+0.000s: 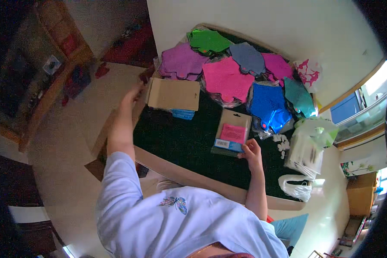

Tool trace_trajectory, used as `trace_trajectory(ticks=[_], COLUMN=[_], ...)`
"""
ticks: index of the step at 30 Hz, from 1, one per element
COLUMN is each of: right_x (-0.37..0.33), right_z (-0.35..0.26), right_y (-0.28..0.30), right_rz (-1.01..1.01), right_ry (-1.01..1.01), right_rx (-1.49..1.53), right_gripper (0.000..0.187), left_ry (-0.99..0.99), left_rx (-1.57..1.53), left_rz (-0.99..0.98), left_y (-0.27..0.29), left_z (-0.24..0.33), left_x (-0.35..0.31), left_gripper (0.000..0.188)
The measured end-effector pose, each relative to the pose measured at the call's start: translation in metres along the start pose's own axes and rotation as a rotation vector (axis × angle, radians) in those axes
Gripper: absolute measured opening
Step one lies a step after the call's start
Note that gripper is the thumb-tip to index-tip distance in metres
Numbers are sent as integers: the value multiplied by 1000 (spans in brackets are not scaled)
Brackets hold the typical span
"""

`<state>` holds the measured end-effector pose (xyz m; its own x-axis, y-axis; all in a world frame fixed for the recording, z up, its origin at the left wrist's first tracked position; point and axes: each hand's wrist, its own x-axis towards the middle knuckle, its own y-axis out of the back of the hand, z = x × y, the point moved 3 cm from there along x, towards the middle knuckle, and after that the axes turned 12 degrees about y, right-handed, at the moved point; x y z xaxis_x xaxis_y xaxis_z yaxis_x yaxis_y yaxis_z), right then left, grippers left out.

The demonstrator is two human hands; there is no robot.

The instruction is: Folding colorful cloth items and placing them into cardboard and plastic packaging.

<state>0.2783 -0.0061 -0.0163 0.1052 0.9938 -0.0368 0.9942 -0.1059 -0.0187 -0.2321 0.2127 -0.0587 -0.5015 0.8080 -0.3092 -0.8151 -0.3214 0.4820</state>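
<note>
My right hand (251,152) pinches the lower right corner of a flat clear package (233,131). The package lies on the dark green table top and has a kraft backing, a pink panel and a blue strip with a barcode label. My left hand (134,92) is stretched out at the table's left edge, beside a stack of kraft cards (174,93). Its fingers look extended with nothing seen in them, though they are dim. Blue edges (182,114) of packages stick out under the stack.
Stacks of shaped glossy sheets cover the far side: green (208,41), purple (182,61), pink (228,79), blue (268,105) and teal (299,96). At the right lie clear bags (304,155) and a white plastic bundle (296,187). An open cardboard box (99,139) stands left of the table.
</note>
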Motion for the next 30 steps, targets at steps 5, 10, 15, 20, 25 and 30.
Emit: trace_trajectory(ticks=[5, 10, 15, 20, 25, 30], right_x=[7, 6, 4, 6, -16, -42], right_z=[-7, -5, -4, -1, -13, -62], right_y=[-7, -5, -1, -1, -3, -11], right_rz=[-88, -66, -53, -86, -65, -285], right_ry=[18, 20, -39, -103, -31, 614], right_rx=[81, 79, 112, 201, -135, -783], right_gripper=[12, 11, 13, 12, 22, 44], left_ry=[181, -453, -730, -1473, -1425, -1392], left_rx=[7, 315, 164, 475, 256, 231], left_rz=[-196, 475, 142, -386, -410, -396], left_y=[64, 77, -6, -104, -140, -138], left_z=[24, 78, 122, 87, 50, 47], left_x=[44, 16, -184, -337, -337, -340], left_gripper=[52, 29, 22, 51, 12, 7])
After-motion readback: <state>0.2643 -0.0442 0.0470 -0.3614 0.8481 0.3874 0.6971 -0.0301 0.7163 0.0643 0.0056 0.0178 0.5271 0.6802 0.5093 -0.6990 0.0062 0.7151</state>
